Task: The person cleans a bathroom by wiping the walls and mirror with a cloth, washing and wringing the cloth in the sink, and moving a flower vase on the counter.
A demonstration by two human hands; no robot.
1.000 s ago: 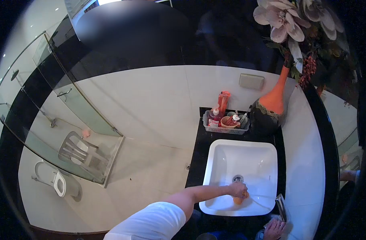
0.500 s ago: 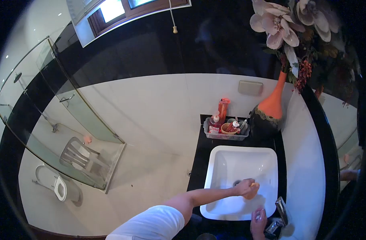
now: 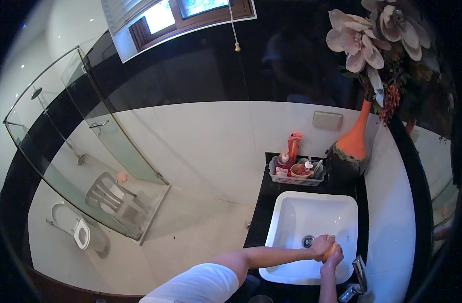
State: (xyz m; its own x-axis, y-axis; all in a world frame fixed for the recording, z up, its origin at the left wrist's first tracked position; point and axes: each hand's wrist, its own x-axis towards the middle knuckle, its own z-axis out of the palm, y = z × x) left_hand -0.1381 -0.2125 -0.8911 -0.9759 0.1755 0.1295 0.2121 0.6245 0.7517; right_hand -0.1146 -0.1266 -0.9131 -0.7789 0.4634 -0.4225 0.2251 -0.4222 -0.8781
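Observation:
Over the front right part of the white sink basin (image 3: 287,222), my two hands are together. My left hand (image 3: 322,247) is closed on a small orange object (image 3: 330,251) whose kind I cannot make out. From the near side, my right hand (image 3: 334,258) is closed around the same object, its fingers touching the left hand. Most of the object is hidden by the fingers. Just left of my left hand, the metal drain (image 3: 308,242) shows. A chrome faucet (image 3: 360,275) stands to the right of my right wrist.
Behind the basin, a grey basket (image 3: 297,180) of bottles and small items stands on the black counter (image 3: 260,212). Beside it is an orange and black vase (image 3: 353,144) with large flowers. A glass shower enclosure, a plastic chair (image 3: 109,192) and a toilet (image 3: 84,235) are at left.
My right hand has moved from the basin's near edge by the faucet up to my left hand, and both now clasp the orange object. The view has shifted slightly.

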